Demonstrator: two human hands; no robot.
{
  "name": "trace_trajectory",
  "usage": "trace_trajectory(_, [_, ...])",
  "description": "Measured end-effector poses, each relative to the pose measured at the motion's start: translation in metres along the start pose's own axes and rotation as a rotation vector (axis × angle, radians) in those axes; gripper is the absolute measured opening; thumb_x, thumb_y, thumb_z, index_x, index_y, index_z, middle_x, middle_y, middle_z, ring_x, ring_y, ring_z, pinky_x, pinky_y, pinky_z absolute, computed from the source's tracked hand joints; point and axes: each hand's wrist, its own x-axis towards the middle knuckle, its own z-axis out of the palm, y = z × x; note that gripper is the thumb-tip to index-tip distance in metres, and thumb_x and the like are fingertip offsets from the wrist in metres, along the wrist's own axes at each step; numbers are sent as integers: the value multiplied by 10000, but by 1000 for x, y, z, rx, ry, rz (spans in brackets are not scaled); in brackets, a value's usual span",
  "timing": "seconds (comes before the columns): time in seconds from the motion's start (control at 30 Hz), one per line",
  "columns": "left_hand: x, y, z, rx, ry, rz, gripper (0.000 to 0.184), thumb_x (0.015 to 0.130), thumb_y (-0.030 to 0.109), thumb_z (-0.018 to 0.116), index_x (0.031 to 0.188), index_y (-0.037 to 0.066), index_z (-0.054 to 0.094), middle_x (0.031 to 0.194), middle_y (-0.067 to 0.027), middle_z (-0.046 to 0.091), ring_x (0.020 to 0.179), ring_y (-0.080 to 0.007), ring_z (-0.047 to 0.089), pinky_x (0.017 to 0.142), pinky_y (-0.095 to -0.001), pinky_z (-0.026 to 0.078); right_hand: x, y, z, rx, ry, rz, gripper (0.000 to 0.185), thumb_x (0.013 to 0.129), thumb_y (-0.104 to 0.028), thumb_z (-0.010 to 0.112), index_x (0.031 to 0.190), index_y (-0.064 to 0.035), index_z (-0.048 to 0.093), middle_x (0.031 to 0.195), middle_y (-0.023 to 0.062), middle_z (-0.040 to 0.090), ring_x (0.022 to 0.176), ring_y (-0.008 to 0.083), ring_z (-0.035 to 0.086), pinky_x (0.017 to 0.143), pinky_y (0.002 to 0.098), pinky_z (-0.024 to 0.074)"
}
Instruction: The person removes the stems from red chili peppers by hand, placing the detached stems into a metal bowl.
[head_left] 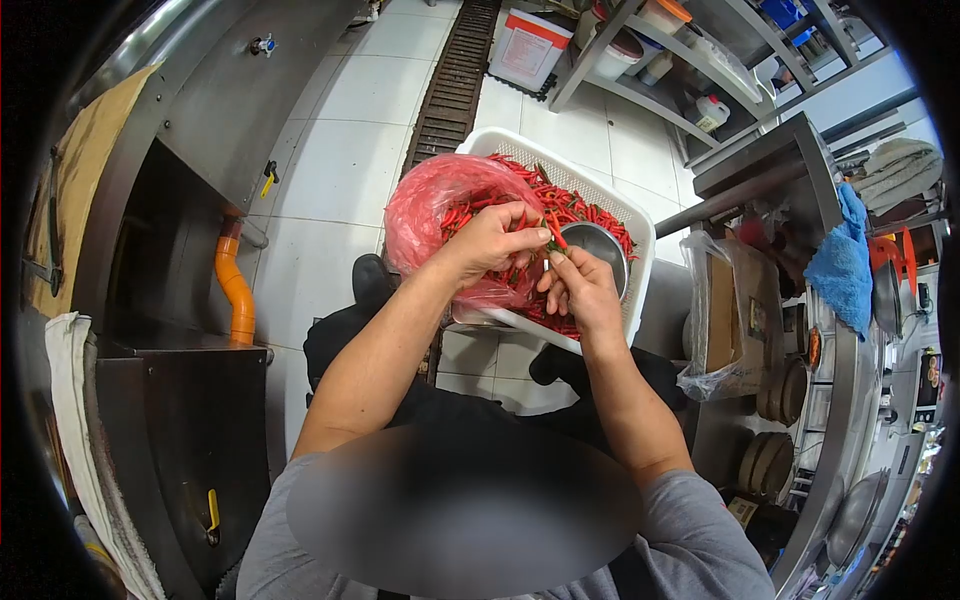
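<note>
Over the white plastic basket (643, 250), my left hand (492, 243) pinches red chili peppers with green stems. One red chili pepper (557, 233) stands out between my two hands. My right hand (583, 285) has its thumb and fingertips closed at the green stem end of that pepper, close to my left fingertips. Beneath my left hand lies a pink plastic bag (412, 212), its mouth open on more red chilies. Loose chilies (570, 205) fill much of the basket. A round metal bowl (604, 250) sits among them, partly behind my right hand.
A floor drain grate (447, 100) runs beyond the basket across white tiles. Steel cabinets and an orange pipe (235, 285) stand at left. To the right are a plastic-wrapped carton (735, 310), a blue cloth (842, 262) and shelving. A white-and-red box (528, 50) stands farther back.
</note>
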Motion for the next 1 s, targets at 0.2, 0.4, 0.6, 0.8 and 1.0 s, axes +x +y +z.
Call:
trace_trajectory(0.2, [5, -4, -2, -186, 51, -47, 152, 932, 194, 621, 993, 56, 604, 804, -27, 612, 539, -56, 525, 382, -170, 270, -4, -9, 5, -45, -30, -31, 225, 979, -179, 533, 873, -4, 626, 647, 44, 621, 432, 83, 526, 396, 216, 352])
trace_trajectory(0.4, [8, -5, -6, -382, 27, -68, 142, 919, 159, 597, 1001, 43, 595, 847, -44, 621, 582, -81, 544, 387, -175, 301, -9, -12, 8, -74, -88, -34, 223, 983, -177, 527, 950, 8, 647, 616, 38, 601, 417, 84, 512, 390, 220, 351])
trace_trajectory(0.6, [-2, 8, 2, -302, -87, -3, 141, 902, 131, 602, 1008, 38, 594, 847, -50, 617, 627, -74, 551, 402, -173, 324, -11, -11, 4, 143, -86, 33, 224, 988, -185, 526, 922, 1, 632, 615, 55, 613, 397, 94, 508, 364, 213, 333])
trace_trajectory(0.8, [0, 4, 0, -190, -46, -29, 162, 912, 172, 638, 1019, 55, 603, 787, -15, 610, 583, -51, 548, 410, -153, 306, -7, -3, 0, -29, -58, 4, 207, 975, -176, 553, 920, 7, 633, 608, 52, 608, 406, 96, 513, 369, 221, 335])
trace_trajectory(1.0, [3, 0, -1, -24, 25, -16, 133, 920, 190, 639, 963, 69, 608, 750, 3, 592, 548, -45, 524, 408, -172, 293, -8, -15, 2, -243, -37, -79, 221, 969, -153, 555, 864, 24, 636, 602, 44, 604, 425, 92, 521, 401, 242, 370])
